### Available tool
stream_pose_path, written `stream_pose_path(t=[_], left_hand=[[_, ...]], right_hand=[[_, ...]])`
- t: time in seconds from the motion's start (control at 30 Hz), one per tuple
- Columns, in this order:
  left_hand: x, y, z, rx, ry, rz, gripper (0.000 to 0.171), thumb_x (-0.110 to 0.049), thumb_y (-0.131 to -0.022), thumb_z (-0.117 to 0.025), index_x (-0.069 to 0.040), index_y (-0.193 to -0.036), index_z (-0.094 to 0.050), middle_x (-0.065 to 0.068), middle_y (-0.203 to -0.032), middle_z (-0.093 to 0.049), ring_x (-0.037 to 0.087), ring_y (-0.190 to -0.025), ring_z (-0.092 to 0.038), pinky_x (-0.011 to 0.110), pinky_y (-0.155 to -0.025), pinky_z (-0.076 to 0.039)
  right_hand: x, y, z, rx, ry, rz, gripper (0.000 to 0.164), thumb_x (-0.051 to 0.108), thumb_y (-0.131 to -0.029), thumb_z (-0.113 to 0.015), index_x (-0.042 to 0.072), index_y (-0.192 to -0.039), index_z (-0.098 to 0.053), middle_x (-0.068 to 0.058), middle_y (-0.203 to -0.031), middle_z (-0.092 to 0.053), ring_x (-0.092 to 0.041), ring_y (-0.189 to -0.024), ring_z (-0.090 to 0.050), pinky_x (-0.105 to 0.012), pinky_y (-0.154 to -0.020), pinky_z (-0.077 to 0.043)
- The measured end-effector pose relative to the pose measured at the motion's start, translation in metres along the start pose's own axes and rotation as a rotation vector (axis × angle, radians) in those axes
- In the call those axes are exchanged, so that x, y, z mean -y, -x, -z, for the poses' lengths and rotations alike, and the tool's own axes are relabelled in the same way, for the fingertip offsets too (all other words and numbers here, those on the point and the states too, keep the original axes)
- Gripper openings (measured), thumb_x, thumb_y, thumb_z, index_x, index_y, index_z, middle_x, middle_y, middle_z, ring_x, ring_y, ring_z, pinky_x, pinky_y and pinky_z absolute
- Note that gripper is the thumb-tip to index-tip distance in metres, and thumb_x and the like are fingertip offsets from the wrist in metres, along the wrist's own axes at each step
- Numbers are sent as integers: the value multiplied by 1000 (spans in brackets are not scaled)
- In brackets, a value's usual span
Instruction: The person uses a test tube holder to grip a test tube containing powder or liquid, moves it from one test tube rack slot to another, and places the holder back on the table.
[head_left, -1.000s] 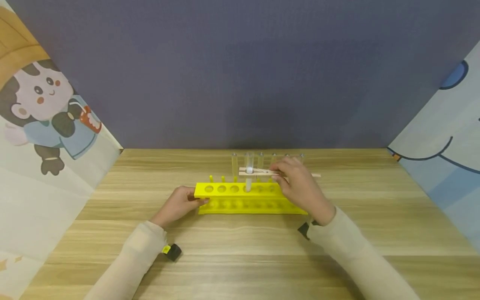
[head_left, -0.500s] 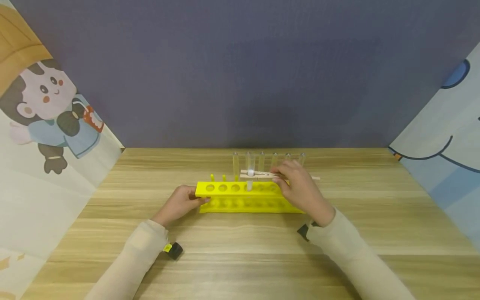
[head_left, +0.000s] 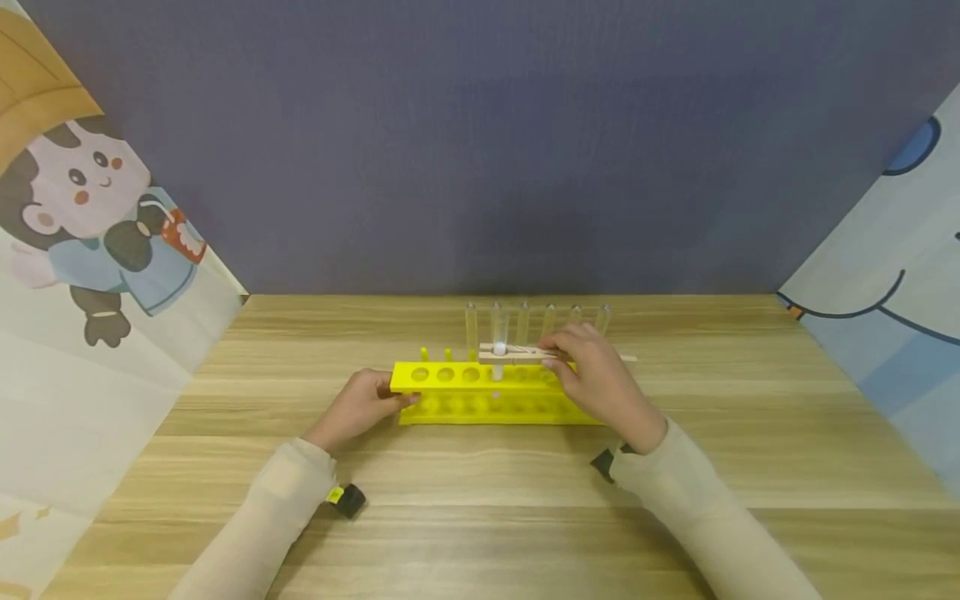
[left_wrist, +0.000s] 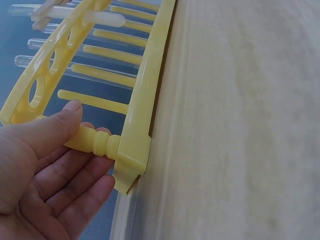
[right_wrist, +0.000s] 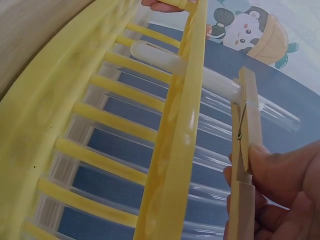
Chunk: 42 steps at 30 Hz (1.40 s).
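The test tube [right_wrist: 217,85] stands nearly upright between the hands, its long axis passing through the upper plate [right_wrist: 187,125] of the yellow rack [head_left: 457,387], rounded end above the base [right_wrist: 35,105]. The right hand [head_left: 596,383] is nearer, pinching the wooden clip [right_wrist: 254,127] on the tube. The left hand [head_left: 360,410] grips the end post [left_wrist: 90,140]. The tube is white below the clip, clear above.

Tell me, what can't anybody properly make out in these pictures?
Head view: the yellow rack's right end, covered by the right hand.
Left wrist view: the rack's far end, cut off by the top edge.
Right wrist view: most of the left hand, cut off by the top edge; the wooden clamp's lower end, by the bottom edge.
All views: whether the white contents are liquid or powder; too blurred.
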<state>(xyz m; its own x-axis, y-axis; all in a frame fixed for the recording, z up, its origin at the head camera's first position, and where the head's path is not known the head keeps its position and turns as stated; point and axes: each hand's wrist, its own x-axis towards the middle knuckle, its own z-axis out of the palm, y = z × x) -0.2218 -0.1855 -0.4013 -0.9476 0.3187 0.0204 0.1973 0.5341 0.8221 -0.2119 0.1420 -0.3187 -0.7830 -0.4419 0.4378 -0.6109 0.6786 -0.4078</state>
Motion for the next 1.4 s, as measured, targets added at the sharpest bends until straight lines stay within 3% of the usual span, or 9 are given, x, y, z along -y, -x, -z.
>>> stream_pose_path(t=[0.2,0.4,0.83,1.4], left_hand=[[3,-1,0,3,-2,1,26,-22,-86,-70,-11,-109,-70,4,-109,-69,14,-94,-61,34,-82,-51],[1,0,0,7,7,5,26,-21,-86,-70,-9,-110,-70,5,-109,-69,14,-91,-61,30,-78,-51],[0,0,-1,6,9,12,25,-19,-86,-70,-8,-109,-70,6,-108,-70,15,-82,-57,28,-72,-48],[6,8,2,20,-39,14,27,-24,-86,-70,-11,-110,-70,4,-109,-69,15,-96,-61,35,-83,-51]], right_hand=[[-1,0,-1,10,-1,2,17,5,-85,-68,-1,-101,-67,-9,-97,-65,-22,-84,-56,-41,-84,-45],[-1,0,-3,17,14,-5,18,5,-85,-68,-1,-102,-67,-9,-95,-65,-22,-83,-55,-36,-76,-47],[-6,-1,-10,49,13,-8,16,4,-85,-68,-1,-100,-67,-9,-97,-66,-23,-84,-56,-37,-75,-48],[4,10,-23,67,10,-49,15,4,-84,-69,1,-98,-66,-9,-98,-67,-23,-85,-56,-42,-84,-46]])
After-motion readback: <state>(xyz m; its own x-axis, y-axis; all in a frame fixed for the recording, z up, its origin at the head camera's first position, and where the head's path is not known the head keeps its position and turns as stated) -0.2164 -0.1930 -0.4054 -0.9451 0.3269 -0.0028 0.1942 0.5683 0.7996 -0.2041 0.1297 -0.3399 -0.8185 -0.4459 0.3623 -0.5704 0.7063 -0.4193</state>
